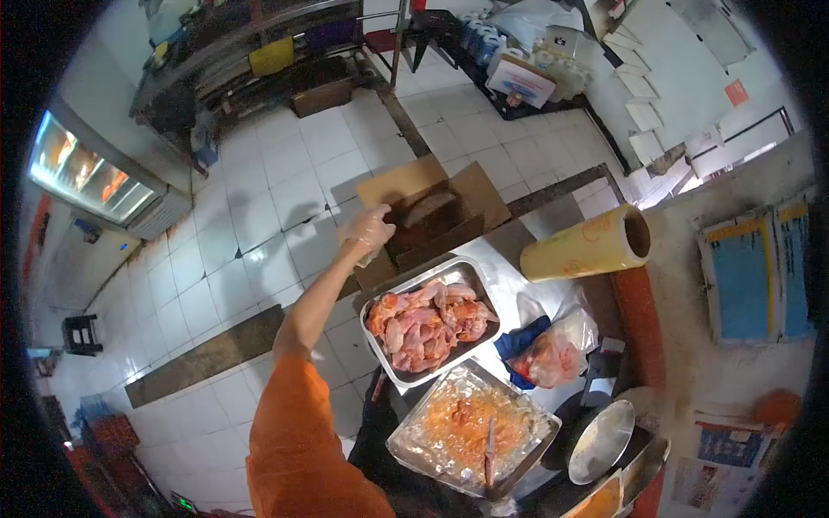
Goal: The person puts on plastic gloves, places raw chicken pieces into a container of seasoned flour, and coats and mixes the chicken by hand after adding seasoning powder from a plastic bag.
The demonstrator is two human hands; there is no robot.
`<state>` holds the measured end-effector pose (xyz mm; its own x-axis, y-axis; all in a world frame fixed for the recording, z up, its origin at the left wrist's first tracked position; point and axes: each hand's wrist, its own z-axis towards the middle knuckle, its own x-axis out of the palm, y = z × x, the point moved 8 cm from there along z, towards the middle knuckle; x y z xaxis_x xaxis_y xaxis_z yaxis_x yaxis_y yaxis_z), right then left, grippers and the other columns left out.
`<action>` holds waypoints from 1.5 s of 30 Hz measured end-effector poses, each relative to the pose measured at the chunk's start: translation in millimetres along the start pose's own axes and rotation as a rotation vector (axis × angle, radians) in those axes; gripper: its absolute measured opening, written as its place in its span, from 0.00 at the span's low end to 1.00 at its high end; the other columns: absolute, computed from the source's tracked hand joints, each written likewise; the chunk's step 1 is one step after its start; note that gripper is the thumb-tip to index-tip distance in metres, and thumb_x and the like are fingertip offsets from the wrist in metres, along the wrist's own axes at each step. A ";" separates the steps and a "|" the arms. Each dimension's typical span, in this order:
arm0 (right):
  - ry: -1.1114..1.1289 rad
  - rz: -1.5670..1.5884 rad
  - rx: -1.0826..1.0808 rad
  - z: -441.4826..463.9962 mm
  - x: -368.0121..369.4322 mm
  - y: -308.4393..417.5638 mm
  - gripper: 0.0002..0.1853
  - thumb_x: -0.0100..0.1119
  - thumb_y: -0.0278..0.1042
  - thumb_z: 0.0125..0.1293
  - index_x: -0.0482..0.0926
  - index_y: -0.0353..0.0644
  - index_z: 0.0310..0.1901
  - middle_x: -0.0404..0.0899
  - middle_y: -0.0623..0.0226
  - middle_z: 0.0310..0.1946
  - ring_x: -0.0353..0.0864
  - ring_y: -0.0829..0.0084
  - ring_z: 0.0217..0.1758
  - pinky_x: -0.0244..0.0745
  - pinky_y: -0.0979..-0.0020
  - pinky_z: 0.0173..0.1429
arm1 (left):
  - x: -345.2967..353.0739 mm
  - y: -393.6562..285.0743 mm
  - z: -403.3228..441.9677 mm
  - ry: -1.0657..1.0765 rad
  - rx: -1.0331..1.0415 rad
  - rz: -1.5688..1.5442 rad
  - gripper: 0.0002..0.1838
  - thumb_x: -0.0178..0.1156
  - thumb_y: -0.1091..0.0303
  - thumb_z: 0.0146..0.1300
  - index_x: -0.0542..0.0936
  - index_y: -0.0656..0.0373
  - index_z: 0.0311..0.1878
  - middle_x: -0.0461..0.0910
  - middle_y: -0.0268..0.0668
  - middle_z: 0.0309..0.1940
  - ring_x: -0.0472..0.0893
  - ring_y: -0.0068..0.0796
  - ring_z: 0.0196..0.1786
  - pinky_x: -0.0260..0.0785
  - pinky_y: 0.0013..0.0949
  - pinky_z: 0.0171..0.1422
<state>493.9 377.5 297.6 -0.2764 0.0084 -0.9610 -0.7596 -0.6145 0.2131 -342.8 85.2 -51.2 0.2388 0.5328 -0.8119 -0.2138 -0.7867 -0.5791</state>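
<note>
My left hand (371, 230), in a clear plastic glove, reaches out at the near left side of an open cardboard box (481, 197). Its fingers look parted, with nothing visible between them; whether they touch the box flap is hard to tell. Dark contents show inside the box. Nearer to me, a metal tray (386, 373) holds raw, reddish meat pieces (427, 326). Below it lies a second, foil-lined tray (413, 439) with orange marinade and a knife or similar utensil (490, 451) in it. My right hand is out of view.
A large roll of plastic film (579, 246) lies on the metal counter, near a clear plastic bag (560, 350) and dark blue cloth (522, 345). A round metal pan (602, 441) stands at the right. A lit display fridge (91, 177) is at the left, above the tiled floor (259, 233).
</note>
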 end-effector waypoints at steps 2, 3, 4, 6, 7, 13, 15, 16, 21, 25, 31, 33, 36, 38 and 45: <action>-0.035 -0.034 -0.054 -6.1 -18.2 -4.1 0.27 0.60 0.41 0.75 0.71 0.50 0.73 0.77 0.46 0.64 0.83 0.43 0.57 0.85 0.40 0.49 | -25.5 4.7 -3.2 0.014 -0.026 0.045 0.27 0.66 0.59 0.57 0.81 0.50 0.61 0.87 0.53 0.45 0.85 0.58 0.46 0.79 0.52 0.54; -0.057 -0.018 -0.034 -8.6 -25.0 -13.4 0.27 0.60 0.41 0.75 0.70 0.51 0.73 0.77 0.46 0.65 0.82 0.43 0.57 0.85 0.39 0.49 | -57.1 -1.5 -15.3 -0.110 0.072 -0.033 0.26 0.67 0.59 0.55 0.82 0.50 0.59 0.87 0.52 0.45 0.86 0.57 0.43 0.79 0.52 0.50; -0.065 0.028 0.042 -14.8 -27.2 -27.2 0.28 0.60 0.41 0.74 0.70 0.51 0.73 0.77 0.46 0.65 0.82 0.43 0.58 0.85 0.38 0.49 | -69.0 5.5 -18.0 -0.145 0.128 -0.174 0.26 0.68 0.61 0.57 0.82 0.53 0.60 0.86 0.49 0.49 0.85 0.49 0.50 0.78 0.47 0.57; -0.117 0.348 0.604 -35.5 -5.9 -112.7 0.34 0.63 0.51 0.71 0.73 0.33 0.69 0.79 0.57 0.63 0.81 0.67 0.56 0.77 0.68 0.56 | -93.5 14.8 -22.5 -0.206 0.216 -0.325 0.25 0.68 0.65 0.62 0.80 0.57 0.63 0.84 0.46 0.56 0.82 0.40 0.60 0.74 0.42 0.66; -0.170 0.553 0.520 -31.7 -1.5 -102.2 0.37 0.65 0.50 0.67 0.71 0.32 0.69 0.79 0.56 0.61 0.81 0.64 0.56 0.78 0.64 0.57 | -112.4 15.4 -33.1 -0.225 0.197 -0.312 0.24 0.66 0.65 0.66 0.79 0.58 0.65 0.83 0.45 0.59 0.80 0.38 0.63 0.71 0.42 0.69; 0.058 0.474 0.788 -49.1 38.5 -204.8 0.32 0.67 0.29 0.63 0.71 0.37 0.70 0.80 0.53 0.62 0.85 0.61 0.55 0.83 0.62 0.57 | -204.9 -25.8 -127.6 -0.123 0.278 -0.533 0.31 0.64 0.57 0.72 0.71 0.66 0.71 0.75 0.44 0.70 0.74 0.39 0.72 0.67 0.41 0.74; 0.177 0.382 0.717 -66.9 70.9 -259.8 0.34 0.70 0.31 0.61 0.73 0.39 0.70 0.81 0.54 0.62 0.86 0.64 0.54 0.82 0.64 0.58 | -226.5 -75.9 -198.1 -0.141 0.354 -0.559 0.30 0.63 0.59 0.72 0.71 0.66 0.71 0.75 0.43 0.70 0.75 0.38 0.71 0.71 0.41 0.71; 0.247 0.333 0.681 -67.3 80.6 -275.9 0.36 0.72 0.34 0.58 0.74 0.40 0.69 0.82 0.53 0.61 0.86 0.63 0.54 0.82 0.63 0.59 | -230.7 -97.6 -235.1 -0.150 0.369 -0.590 0.29 0.63 0.61 0.72 0.72 0.66 0.70 0.75 0.43 0.70 0.75 0.37 0.70 0.72 0.40 0.69; 0.488 0.048 0.092 -8.6 90.6 -207.0 0.37 0.75 0.49 0.50 0.79 0.43 0.61 0.81 0.46 0.56 0.80 0.46 0.61 0.80 0.55 0.60 | -228.3 -151.1 -397.6 -0.234 0.096 -0.717 0.24 0.62 0.67 0.72 0.74 0.65 0.68 0.75 0.44 0.69 0.76 0.37 0.69 0.74 0.39 0.68; 0.666 -0.130 -0.310 -16.1 121.7 -198.0 0.27 0.65 0.46 0.56 0.80 0.42 0.57 0.81 0.46 0.54 0.82 0.49 0.58 0.81 0.52 0.55 | -199.5 -207.0 -503.2 -0.225 0.083 -0.787 0.23 0.61 0.68 0.72 0.74 0.66 0.67 0.76 0.46 0.67 0.77 0.38 0.68 0.75 0.41 0.68; 0.858 -0.126 -0.540 -52.4 126.7 -274.9 0.22 0.64 0.45 0.56 0.86 0.44 0.50 0.87 0.49 0.38 0.88 0.49 0.43 0.83 0.51 0.49 | -121.5 -358.3 -621.5 0.020 0.331 -0.934 0.25 0.66 0.72 0.67 0.75 0.67 0.65 0.79 0.47 0.62 0.80 0.39 0.64 0.75 0.42 0.67; 0.890 -0.140 -0.405 -50.7 77.0 -278.1 0.17 0.63 0.46 0.58 0.87 0.41 0.41 0.87 0.51 0.35 0.88 0.51 0.42 0.84 0.55 0.47 | -79.3 -408.8 -644.8 0.095 0.469 -0.754 0.24 0.66 0.75 0.65 0.75 0.68 0.64 0.81 0.47 0.60 0.81 0.42 0.62 0.76 0.43 0.66; 0.948 -0.236 -0.309 -81.0 168.5 -381.0 0.20 0.65 0.45 0.61 0.83 0.34 0.44 0.87 0.51 0.39 0.88 0.55 0.49 0.84 0.59 0.47 | 10.7 -499.8 -693.8 0.535 0.367 -0.933 0.25 0.67 0.75 0.64 0.75 0.68 0.64 0.81 0.47 0.59 0.82 0.41 0.61 0.78 0.43 0.67; 0.925 -0.126 -0.273 -75.5 105.0 -348.4 0.22 0.64 0.44 0.62 0.80 0.34 0.48 0.86 0.51 0.43 0.88 0.56 0.50 0.84 0.59 0.47 | 72.5 -562.1 -737.8 0.864 0.218 -1.164 0.27 0.67 0.73 0.65 0.73 0.66 0.67 0.78 0.48 0.63 0.83 0.39 0.60 0.79 0.41 0.67; 0.687 -0.046 0.042 -68.9 102.9 -333.7 0.34 0.63 0.46 0.65 0.65 0.40 0.68 0.77 0.38 0.56 0.87 0.43 0.51 0.84 0.50 0.51 | 312.2 -552.8 -799.3 1.155 -0.207 -0.803 0.32 0.73 0.62 0.62 0.74 0.58 0.68 0.77 0.38 0.58 0.78 0.30 0.56 0.73 0.36 0.56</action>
<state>759.5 529.1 115.5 0.1817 -0.4767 -0.8601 -0.7875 -0.5944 0.1631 607.1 437.2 74.6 0.8755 0.3784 0.3006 0.4636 -0.4819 -0.7435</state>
